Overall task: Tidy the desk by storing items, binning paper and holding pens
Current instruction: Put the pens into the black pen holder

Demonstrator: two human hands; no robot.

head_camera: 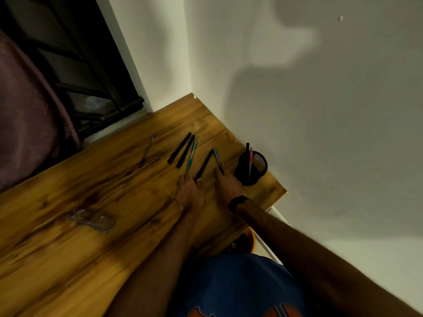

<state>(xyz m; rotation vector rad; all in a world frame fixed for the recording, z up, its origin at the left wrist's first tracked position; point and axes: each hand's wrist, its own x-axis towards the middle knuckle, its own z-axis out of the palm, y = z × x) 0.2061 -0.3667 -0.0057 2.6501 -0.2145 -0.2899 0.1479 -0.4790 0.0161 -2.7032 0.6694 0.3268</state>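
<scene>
Several pens lie on the wooden desk [91,225]: a blue pen [147,150] at the left, two black markers [183,151] side by side, a teal pen [191,155], a black pen [203,165] and a grey pen [218,160]. A black mesh pen holder [251,168] stands near the desk's right edge with a pink and a dark pen in it. My left hand [191,193] lies flat, its fingertips at the near ends of the teal and black pens. My right hand [225,184] touches the near end of the grey pen, just beside the holder.
A crumpled clear plastic wrapper [93,219] lies on the desk at the left. A white wall runs along the desk's right side. A dark window grille [87,72] and a purple curtain [23,106] are at the far left. An orange bin [248,239] shows below the desk edge.
</scene>
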